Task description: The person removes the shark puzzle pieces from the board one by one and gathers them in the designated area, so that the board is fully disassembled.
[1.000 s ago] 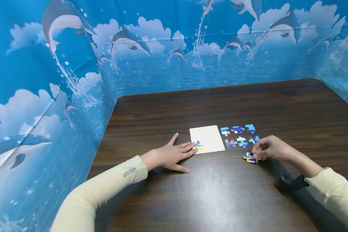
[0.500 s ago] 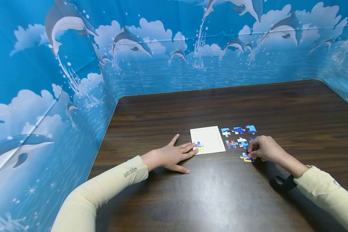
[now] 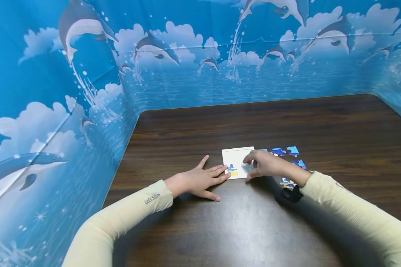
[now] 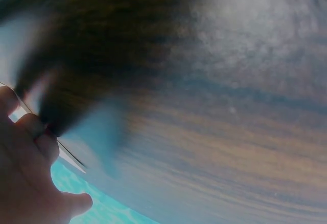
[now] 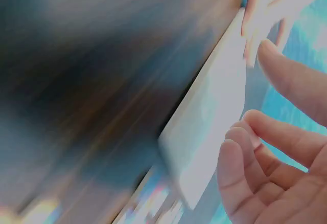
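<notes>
A white square puzzle board (image 3: pixel 237 152) lies on the table, with a blue-and-yellow puzzle piece (image 3: pixel 232 172) set at its lower left. My left hand (image 3: pixel 202 183) lies flat with spread fingers, its fingertips on the board's left edge; the left wrist view shows part of this hand (image 4: pixel 28 168). Above the board's right side hovers my right hand (image 3: pixel 266 164). Its thumb and bent fingers stand apart, and in the right wrist view nothing shows between them. Blue puzzle pieces (image 3: pixel 292 150) lie right of the board, some hidden by the right hand and forearm.
Below the right wrist lies a yellow-and-blue puzzle piece (image 3: pixel 287 183), partly covered by the dark wrist strap (image 3: pixel 292 194). The dark wooden table (image 3: pixel 194 129) is bordered at the back and left by a blue dolphin-print curtain (image 3: pixel 187 85).
My right hand has left the yellow-and-blue pieces at the right and moved left over the board, its thumb and fingers now apart. My left hand stays at the board's edge.
</notes>
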Available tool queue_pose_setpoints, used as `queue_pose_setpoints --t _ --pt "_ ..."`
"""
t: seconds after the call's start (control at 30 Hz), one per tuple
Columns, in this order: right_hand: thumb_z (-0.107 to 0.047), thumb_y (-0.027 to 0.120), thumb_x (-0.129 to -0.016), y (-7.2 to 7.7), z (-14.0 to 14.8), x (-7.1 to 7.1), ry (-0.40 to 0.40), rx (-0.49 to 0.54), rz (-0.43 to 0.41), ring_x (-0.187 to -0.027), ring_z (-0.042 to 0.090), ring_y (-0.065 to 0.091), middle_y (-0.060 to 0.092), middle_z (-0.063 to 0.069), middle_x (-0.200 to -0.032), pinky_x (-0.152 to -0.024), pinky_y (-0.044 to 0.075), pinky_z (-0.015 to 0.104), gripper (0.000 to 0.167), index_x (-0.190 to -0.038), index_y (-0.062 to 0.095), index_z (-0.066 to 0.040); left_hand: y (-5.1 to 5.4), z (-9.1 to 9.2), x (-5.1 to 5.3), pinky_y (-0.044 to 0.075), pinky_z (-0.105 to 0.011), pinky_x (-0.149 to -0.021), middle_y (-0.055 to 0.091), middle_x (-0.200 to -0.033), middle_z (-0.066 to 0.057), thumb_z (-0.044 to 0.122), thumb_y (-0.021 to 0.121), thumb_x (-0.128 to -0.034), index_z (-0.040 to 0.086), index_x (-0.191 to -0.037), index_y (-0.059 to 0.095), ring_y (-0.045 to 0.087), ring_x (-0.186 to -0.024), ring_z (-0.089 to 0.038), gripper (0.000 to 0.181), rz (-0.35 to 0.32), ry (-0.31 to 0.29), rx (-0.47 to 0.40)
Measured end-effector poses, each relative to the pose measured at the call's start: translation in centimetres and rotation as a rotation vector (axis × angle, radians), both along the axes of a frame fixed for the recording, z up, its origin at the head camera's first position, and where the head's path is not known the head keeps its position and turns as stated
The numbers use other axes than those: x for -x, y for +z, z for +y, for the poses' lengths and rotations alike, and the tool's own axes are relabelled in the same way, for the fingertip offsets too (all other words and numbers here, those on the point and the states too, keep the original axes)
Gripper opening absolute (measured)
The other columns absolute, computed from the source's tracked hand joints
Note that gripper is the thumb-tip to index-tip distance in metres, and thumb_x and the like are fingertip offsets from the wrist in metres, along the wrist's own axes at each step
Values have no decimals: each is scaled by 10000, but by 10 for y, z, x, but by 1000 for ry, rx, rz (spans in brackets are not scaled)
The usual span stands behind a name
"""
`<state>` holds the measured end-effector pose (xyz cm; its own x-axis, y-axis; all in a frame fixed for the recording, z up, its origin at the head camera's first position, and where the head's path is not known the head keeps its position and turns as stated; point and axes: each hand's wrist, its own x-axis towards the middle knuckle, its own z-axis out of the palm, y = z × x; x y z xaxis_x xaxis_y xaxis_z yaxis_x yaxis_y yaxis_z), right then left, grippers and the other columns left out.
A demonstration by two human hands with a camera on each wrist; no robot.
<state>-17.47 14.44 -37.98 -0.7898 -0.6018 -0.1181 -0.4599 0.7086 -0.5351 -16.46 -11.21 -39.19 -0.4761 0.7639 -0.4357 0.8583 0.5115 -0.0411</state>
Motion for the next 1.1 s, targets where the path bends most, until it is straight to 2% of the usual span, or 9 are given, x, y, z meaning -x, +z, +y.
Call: queue_pose_setpoints --t 0.1,0.2,0.33,0.6,0.77,0.97,1.1 --pt "-170 776 -762 -5 -18 6 58 -33 36 -815 194 578 633 145 -993 -717 497 309 434 -1114 639 46 -2 2 1 -42 -630 -1124 0 -1601 -38 666 356 -898 245 -1526 41 62 -1478 -142 819 5 -8 -10" --pt "-183 787 -749 -9 -31 9 74 -68 82 -783 165 538 625 121 -929 -685 472 285 419 -1083 652 31 -3 4 1 -49 -630 -1123 -5 -1601 -38 671 351 -897 250 -1525 44 54 -1478 -137 816 5 -13 -8" --pt "-174 808 -713 -12 -40 8 66 -100 120 -751 138 486 599 89 -867 -652 435 253 361 -1002 675 -3 -5 5 1 -54 -628 -1123 0 -1601 -39 674 347 -896 254 -1525 48 51 -1478 -135 813 4 -18 -14" --pt "-84 822 -652 -13 -43 6 33 -53 147 -756 149 514 600 102 -868 -689 470 281 323 -926 671 -6 -3 7 0 -42 -627 -1126 32 -1600 -39 665 365 -896 258 -1525 58 67 -1477 -141 810 7 -17 -25" --pt "-81 819 -649 -12 -46 9 13 -78 95 -743 150 520 602 92 -837 -691 466 289 318 -904 646 -3 -2 7 -1 -53 -617 -1130 19 -1600 -31 657 378 -896 261 -1525 51 53 -1477 -132 812 -6 -6 -19" --pt "-38 801 -647 -8 -52 12 -77 -84 -50 -732 146 521 600 81 -829 -686 459 271 354 -939 610 19 -2 6 -2 -51 -622 -1127 -4 -1601 -42 661 361 -899 269 -1524 39 36 -1478 -137 805 -9 -15 -16" --pt "-20 802 -627 -7 -52 13 -109 -81 -71 -717 153 504 579 79 -811 -648 433 254 362 -930 608 11 -2 5 -1 -40 -628 -1126 -9 -1600 -66 656 336 -908 301 -1519 27 35 -1479 -152 772 -2 -37 -9"
